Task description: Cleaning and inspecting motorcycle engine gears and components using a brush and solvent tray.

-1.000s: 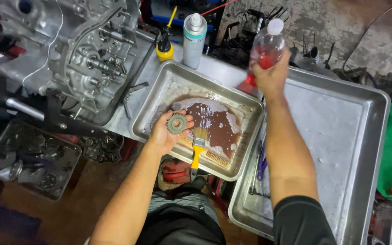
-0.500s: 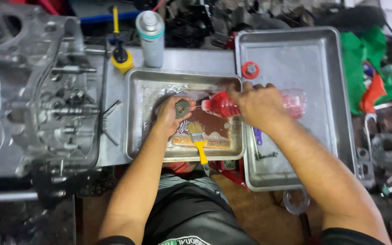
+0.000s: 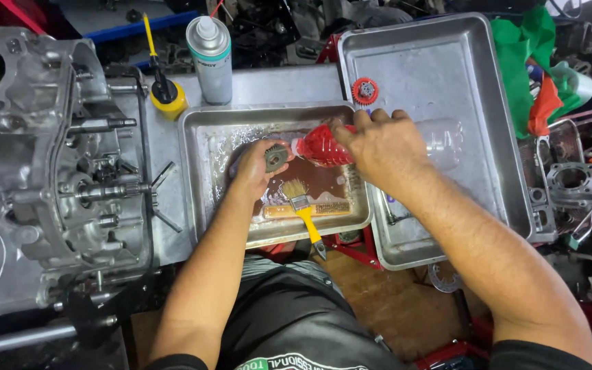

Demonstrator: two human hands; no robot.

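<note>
Head view: one gear (image 3: 276, 158), one bottle (image 3: 330, 146), two trays (image 3: 196, 147).

At a workbench, 2 metal trays sit side by side: the smaller tray (image 3: 200, 199) on the left, the larger tray (image 3: 447, 82) to its right and reaching farther back. Over the smaller tray, the left hand (image 3: 255, 168) holds a gear (image 3: 275, 158), with the tilted bottle (image 3: 337, 145) in the right hand (image 3: 381, 147) just beside it. A brush (image 3: 301, 205) lies in that tray, nearer the person. Behind it stand a spray can (image 3: 210, 58) and an oil can (image 3: 167, 96). An engine case (image 3: 42, 164) lies left of everything.
</note>
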